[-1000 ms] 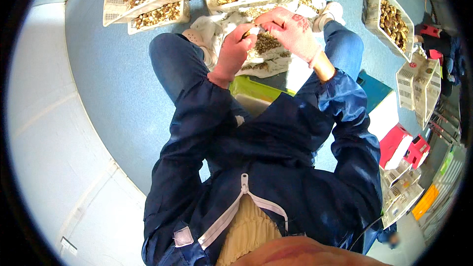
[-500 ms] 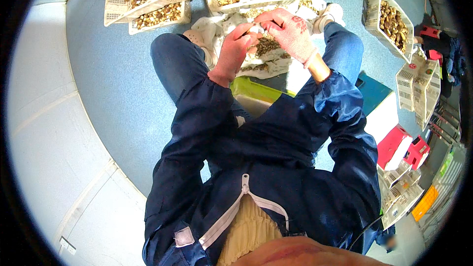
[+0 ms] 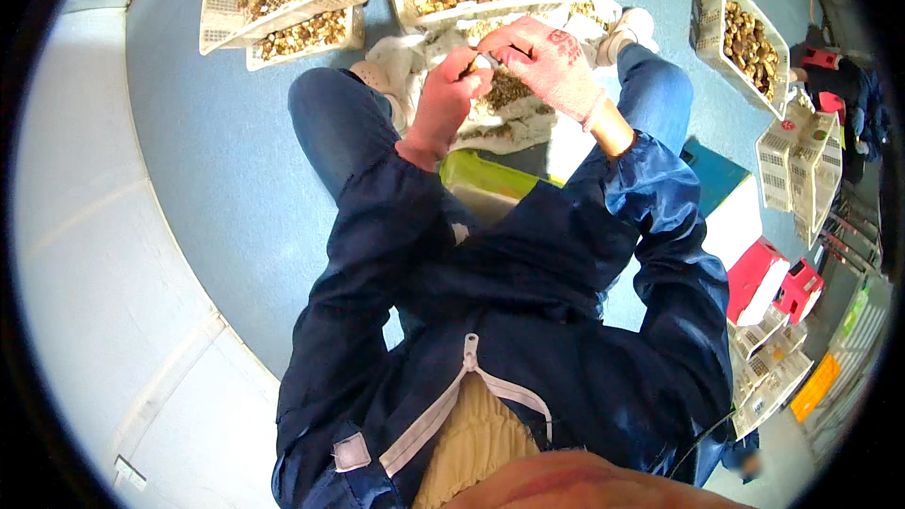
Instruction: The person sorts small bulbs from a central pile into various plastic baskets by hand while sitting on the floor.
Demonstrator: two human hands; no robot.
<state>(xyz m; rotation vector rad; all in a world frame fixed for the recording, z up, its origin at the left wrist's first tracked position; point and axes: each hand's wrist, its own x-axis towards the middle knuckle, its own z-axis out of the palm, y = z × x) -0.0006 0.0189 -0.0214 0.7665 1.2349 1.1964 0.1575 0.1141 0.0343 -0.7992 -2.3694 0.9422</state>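
Meeting at a small piece point(image 3: 483, 63), gloved hands point(image 3: 443, 108) point(image 3: 551, 68) show red print point(image 3: 565, 44).

Blue floor point(image 3: 226, 188); pale wall point(image 3: 94, 236) along left; red stools point(image 3: 747, 275) at right; upper right dimmer.

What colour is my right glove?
The right glove is pink with a darker red print, best seen in the head view.
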